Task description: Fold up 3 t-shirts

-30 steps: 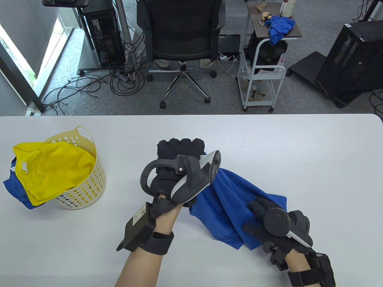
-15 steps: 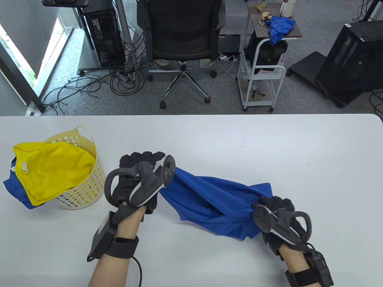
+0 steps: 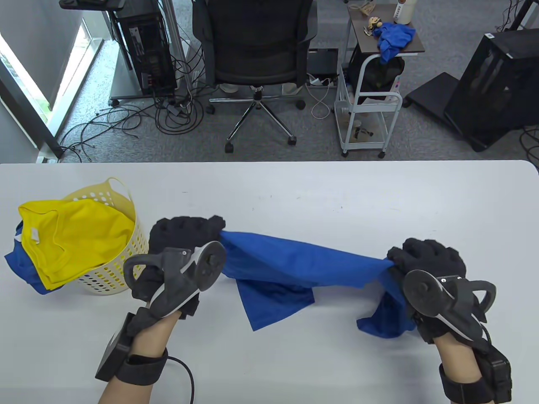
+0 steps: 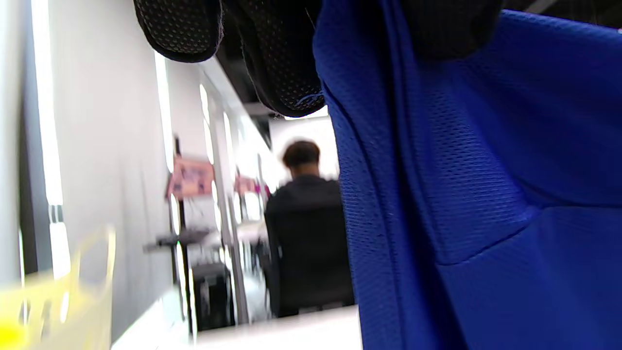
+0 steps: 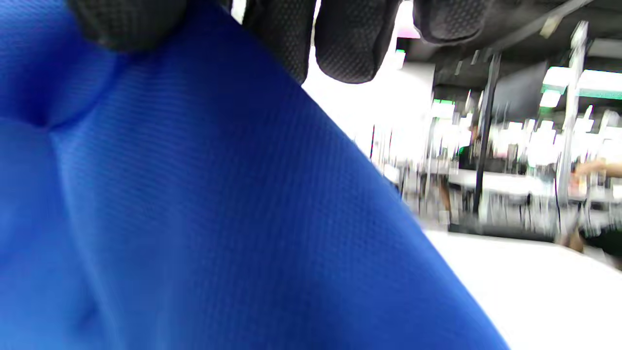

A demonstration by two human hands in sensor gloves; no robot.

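Observation:
A blue t-shirt point(image 3: 294, 261) hangs stretched between my two hands above the white table point(image 3: 320, 193). My left hand point(image 3: 185, 235) grips its left end, my right hand point(image 3: 425, 256) grips its right end. Loose cloth droops below the taut edge and touches the table. The shirt's mesh fills the right of the left wrist view point(image 4: 476, 194), under my gloved fingers point(image 4: 286, 68). It fills the left of the right wrist view point(image 5: 170, 218), also under fingers point(image 5: 340, 43). A yellow t-shirt point(image 3: 71, 240) and another blue one point(image 3: 21, 265) lie in the basket point(image 3: 122, 269).
The cream perforated basket stands at the table's left. Beyond the far table edge are an office chair point(image 3: 252, 46), a white cart point(image 3: 366, 109) with a blue cloth point(image 3: 393, 40) on top, and floor cables point(image 3: 126, 122).
Both hands have moved apart, the left leftwards, the right rightwards and away from me. The bunched blue shirt has been pulled out into a taut band between them.

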